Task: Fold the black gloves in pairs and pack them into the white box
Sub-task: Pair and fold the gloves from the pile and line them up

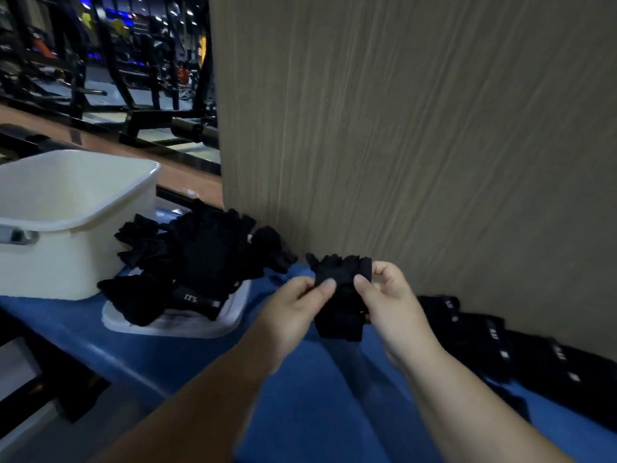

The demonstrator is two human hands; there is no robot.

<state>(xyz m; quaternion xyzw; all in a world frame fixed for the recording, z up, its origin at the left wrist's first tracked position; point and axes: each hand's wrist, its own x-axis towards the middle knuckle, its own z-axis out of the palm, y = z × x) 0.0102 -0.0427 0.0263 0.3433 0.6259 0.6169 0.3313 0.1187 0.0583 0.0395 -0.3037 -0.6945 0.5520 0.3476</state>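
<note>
A black glove hangs above the blue surface in the middle of the view. My left hand pinches its left edge and my right hand pinches its right edge. A loose heap of black gloves lies on a white lid to the left. The white box stands at the far left, open at the top, its inside looking empty. Several folded black gloves lie in a row along the wall at the right.
A tall wood-grain panel rises right behind the blue surface. Gym equipment fills the dim background at the upper left. The blue surface's front edge drops off at the lower left.
</note>
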